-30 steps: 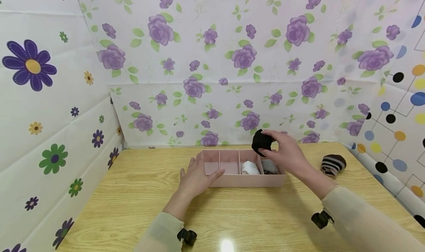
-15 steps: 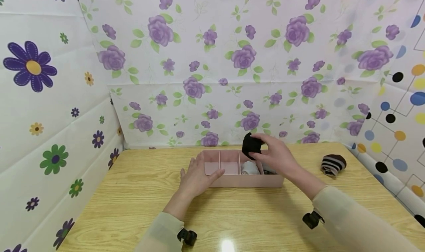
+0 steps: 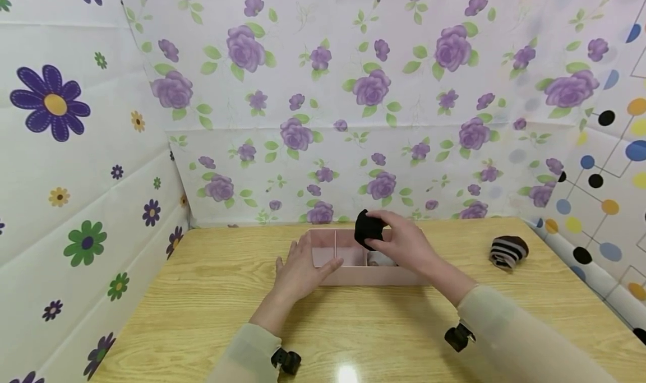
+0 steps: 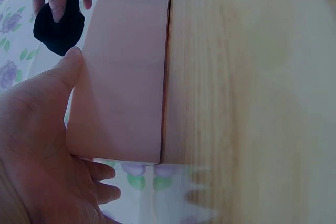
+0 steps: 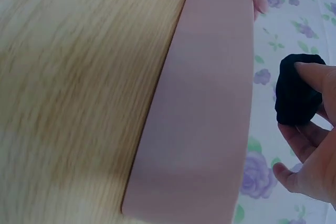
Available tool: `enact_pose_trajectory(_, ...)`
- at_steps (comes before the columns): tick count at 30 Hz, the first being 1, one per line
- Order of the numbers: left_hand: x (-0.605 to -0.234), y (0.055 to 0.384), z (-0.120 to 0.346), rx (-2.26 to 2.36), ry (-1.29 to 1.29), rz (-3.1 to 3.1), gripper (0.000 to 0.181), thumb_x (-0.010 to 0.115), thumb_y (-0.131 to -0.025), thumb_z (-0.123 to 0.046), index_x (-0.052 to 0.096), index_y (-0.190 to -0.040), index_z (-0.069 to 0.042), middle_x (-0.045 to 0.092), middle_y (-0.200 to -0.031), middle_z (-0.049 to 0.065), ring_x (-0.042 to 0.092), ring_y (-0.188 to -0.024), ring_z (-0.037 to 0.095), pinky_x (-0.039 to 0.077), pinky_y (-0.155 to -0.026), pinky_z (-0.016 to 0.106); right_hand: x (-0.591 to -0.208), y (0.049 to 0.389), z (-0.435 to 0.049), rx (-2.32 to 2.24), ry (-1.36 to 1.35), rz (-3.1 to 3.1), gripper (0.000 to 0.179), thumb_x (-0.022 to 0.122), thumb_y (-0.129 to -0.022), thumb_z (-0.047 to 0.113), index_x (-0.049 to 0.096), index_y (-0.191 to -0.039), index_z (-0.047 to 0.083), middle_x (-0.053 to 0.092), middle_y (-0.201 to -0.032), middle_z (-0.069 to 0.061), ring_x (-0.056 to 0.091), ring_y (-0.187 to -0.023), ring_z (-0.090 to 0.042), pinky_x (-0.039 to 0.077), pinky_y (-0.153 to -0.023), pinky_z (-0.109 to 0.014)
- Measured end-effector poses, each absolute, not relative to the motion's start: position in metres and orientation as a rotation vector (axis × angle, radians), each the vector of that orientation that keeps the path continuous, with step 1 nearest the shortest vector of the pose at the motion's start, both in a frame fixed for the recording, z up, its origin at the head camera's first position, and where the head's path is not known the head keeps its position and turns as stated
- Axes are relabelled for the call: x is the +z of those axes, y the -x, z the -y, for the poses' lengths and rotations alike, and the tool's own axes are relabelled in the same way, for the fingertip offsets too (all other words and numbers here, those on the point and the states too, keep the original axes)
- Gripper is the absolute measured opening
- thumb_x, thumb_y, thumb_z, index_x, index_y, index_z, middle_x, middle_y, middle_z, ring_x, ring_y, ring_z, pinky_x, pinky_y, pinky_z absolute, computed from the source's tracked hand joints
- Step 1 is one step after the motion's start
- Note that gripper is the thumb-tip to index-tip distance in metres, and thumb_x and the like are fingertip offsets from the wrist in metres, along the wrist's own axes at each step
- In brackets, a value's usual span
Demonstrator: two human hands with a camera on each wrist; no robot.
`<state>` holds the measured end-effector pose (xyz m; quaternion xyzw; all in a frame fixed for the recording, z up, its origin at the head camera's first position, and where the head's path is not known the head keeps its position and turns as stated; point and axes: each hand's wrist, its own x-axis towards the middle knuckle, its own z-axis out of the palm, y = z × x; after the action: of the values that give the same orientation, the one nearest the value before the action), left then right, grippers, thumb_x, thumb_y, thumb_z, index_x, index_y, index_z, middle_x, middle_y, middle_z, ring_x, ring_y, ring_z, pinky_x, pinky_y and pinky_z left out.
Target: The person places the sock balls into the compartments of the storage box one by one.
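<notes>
My right hand (image 3: pixel 404 241) pinches a rolled-up black sock (image 3: pixel 369 229) between thumb and fingers, above the pink divided box (image 3: pixel 373 276). The sock hangs over the second and third compartments from the left. In the right wrist view the black sock (image 5: pixel 298 90) sits between thumb and fingertips, clear of the box wall. My left hand (image 3: pixel 300 268) rests against the box's left end, its fingers fairly straight and its thumb at the front rim. A white rolled sock (image 3: pixel 379 259) lies in the third compartment, partly covered by my right hand. That hand hides the rightmost compartment.
A rolled striped sock (image 3: pixel 508 252), brown, black and grey, lies on the wooden table (image 3: pixel 212 315) to the right of the box. Flowered cloth (image 3: pixel 323 102) hangs behind the table, with patterned cloth on both sides.
My right hand has carried the black sock left and slightly down, from above the right end of the box to above its middle. My left hand has stayed in place.
</notes>
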<state>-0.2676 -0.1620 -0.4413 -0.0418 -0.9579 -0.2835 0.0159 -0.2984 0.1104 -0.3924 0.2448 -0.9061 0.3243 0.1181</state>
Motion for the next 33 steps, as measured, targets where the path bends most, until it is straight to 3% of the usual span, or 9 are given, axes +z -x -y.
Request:
enact_pose_trajectory(6, -0.44, 0.268, 0.162, -0.889, 0.139, 2.975, 0.119, 0.06, -0.098, -0.083, 0.013, -0.178, -0.009, 0.023, -0.181, 0.017, 0.015, -0.168, 0.042, 0.008, -0.126, 0.079, -0.398, 0.299, -0.103, 0.924, -0.719, 2.687, 0.063, 0.086, -0.1, 0.027, 0.061, -0.157, 0.019, 0.064, -0.155, -0.01, 0.063, -0.138, -0.039, 0.057, -0.104, -0.063)
enact_pose_trajectory(16, -0.44, 0.268, 0.163, -0.895, 0.136, 2.979, 0.119, 0.061, -0.098, -0.082, 0.013, -0.178, -0.01, 0.023, -0.181, 0.017, 0.014, -0.168, 0.041, 0.008, -0.126, 0.079, -0.404, 0.304, -0.092, 1.07, -0.825, 2.702, 0.064, 0.085, -0.101, 0.019, 0.058, -0.16, 0.013, 0.06, -0.159, -0.013, 0.057, -0.146, -0.038, 0.053, -0.112, -0.061)
enact_pose_trajectory(33, -0.441, 0.267, 0.163, -0.892, 0.146, 2.98, 0.121, 0.058, -0.096, -0.086, 0.014, -0.178, -0.01, 0.024, -0.181, 0.018, 0.015, -0.168, 0.042, 0.009, -0.126, 0.079, -0.425, 0.312, -0.082, 1.016, -0.865, 2.685, 0.062, 0.085, -0.1, 0.015, 0.06, -0.157, 0.01, 0.061, -0.156, -0.016, 0.062, -0.139, -0.039, 0.056, -0.107, -0.057)
